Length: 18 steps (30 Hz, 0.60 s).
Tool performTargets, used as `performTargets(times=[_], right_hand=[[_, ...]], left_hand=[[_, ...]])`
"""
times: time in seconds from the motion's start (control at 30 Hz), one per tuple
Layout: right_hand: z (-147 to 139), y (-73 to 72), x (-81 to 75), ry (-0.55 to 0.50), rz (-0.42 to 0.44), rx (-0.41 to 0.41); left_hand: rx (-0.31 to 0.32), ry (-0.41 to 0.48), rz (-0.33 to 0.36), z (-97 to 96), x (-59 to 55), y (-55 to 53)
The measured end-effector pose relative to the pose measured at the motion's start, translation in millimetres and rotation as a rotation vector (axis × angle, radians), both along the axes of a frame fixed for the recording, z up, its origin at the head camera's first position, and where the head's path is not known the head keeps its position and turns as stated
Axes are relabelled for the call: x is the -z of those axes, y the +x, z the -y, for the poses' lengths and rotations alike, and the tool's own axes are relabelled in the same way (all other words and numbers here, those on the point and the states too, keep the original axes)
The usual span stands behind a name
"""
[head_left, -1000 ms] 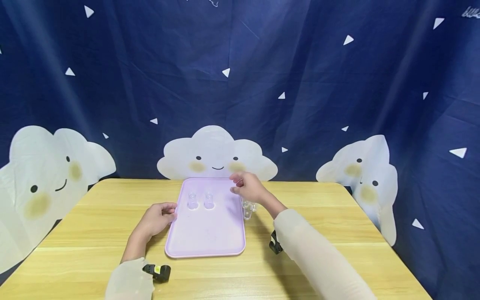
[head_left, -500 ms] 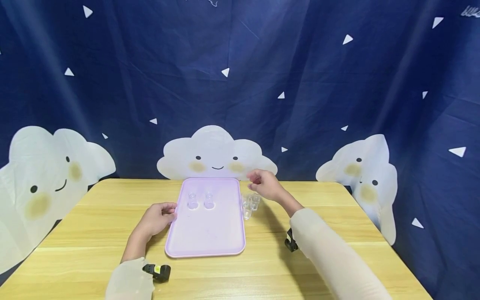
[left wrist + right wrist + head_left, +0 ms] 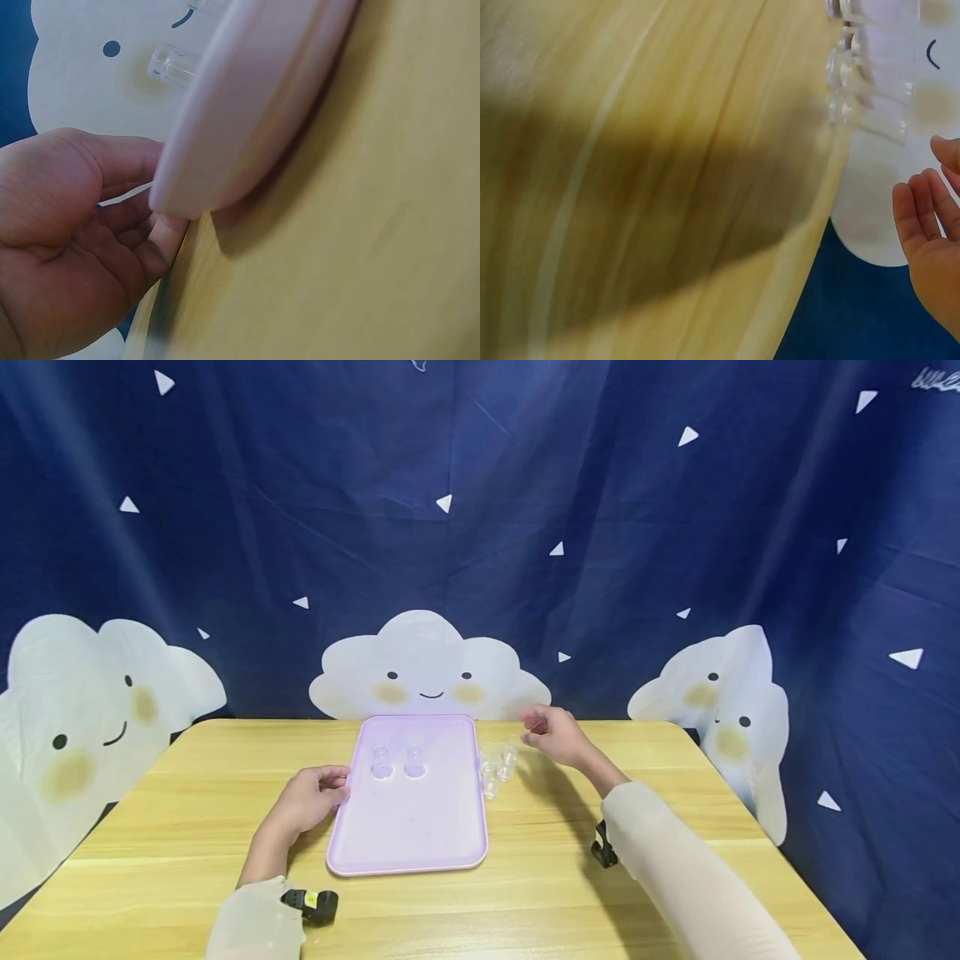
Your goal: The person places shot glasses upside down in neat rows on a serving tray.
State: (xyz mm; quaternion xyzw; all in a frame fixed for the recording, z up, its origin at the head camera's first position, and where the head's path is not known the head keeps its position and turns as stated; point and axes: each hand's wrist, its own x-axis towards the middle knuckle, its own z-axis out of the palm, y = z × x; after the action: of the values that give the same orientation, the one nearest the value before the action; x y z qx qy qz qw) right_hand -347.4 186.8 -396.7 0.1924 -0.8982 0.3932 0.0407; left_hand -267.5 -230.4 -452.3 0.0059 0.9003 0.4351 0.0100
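A pale purple tray [image 3: 408, 839] lies on the wooden table. Two small clear cups [image 3: 414, 764] stand side by side on its far half. My left hand [image 3: 311, 797] holds the tray's left edge; in the left wrist view its fingers [image 3: 131, 161] meet the rim. Just beyond the right edge of the tray, several more clear cups [image 3: 490, 782] stand in a close group. My right hand [image 3: 558, 737] is raised to the right of that group, with loosely bent fingers and nothing in them. In the right wrist view those cups are at the upper right, apart from the fingers [image 3: 922, 202].
The wooden table [image 3: 645, 810] extends on both sides of the tray and toward me. Behind its far edge hangs a dark blue curtain [image 3: 375, 527] with white clouds and triangles. Each sleeve has a small black camera [image 3: 603, 845] at the wrist.
My right hand has moved right, from above the tray's far right corner, past the group of cups. The left hand remains at the tray's edge; the cups on the tray stay put.
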Motion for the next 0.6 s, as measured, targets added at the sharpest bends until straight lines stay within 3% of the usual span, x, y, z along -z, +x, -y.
performTargets(times=[0.6], right_hand=[[-8.9, -2.9, 24.4, -0.041, 0.076, -0.033]], left_hand=[[0.000, 0.004, -0.011, 1.2, 2.8, -0.9]])
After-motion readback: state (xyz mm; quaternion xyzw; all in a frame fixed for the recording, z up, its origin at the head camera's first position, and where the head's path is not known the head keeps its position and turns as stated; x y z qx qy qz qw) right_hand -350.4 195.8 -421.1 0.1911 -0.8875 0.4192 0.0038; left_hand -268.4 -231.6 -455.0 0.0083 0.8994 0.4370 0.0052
